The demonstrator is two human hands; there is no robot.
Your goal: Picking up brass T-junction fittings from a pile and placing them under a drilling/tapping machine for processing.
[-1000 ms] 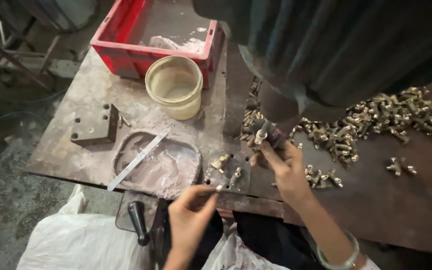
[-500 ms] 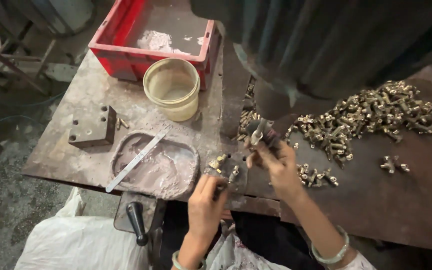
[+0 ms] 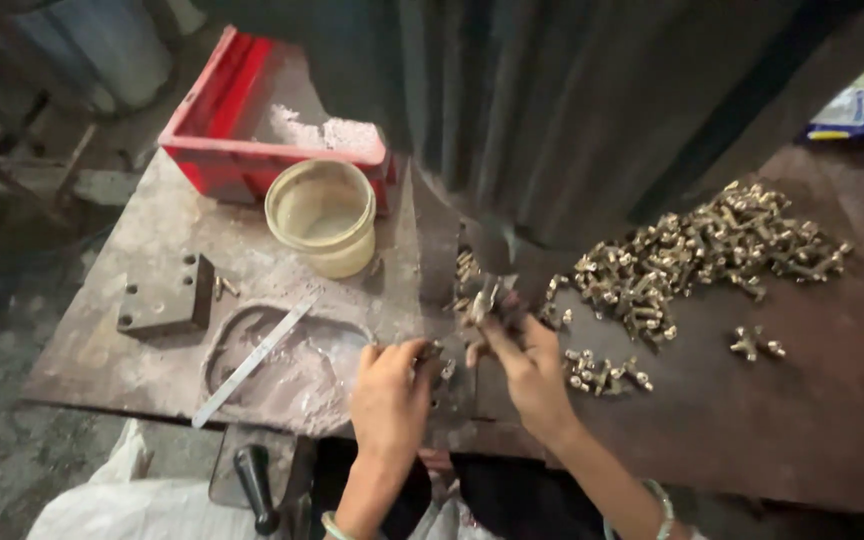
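Left hand [image 3: 387,385] now moving up from desk [image 3: 752,440] edge, fingers closing on small brass part [image 3: 430,352]. Right hand [image 3: 527,365] at 3 o'clock, holding fitting [image 3: 482,298] under machine [image 3: 572,110]; work continuing.

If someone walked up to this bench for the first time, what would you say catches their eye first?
Probably the big heap of small brass fittings spread over the right of the dark metal table. Next, the red plastic crate at the far left edge, with a cream-coloured tub in front of it. In the centre, the left hand and the right hand meet over a few brass pieces beneath the dark machine.
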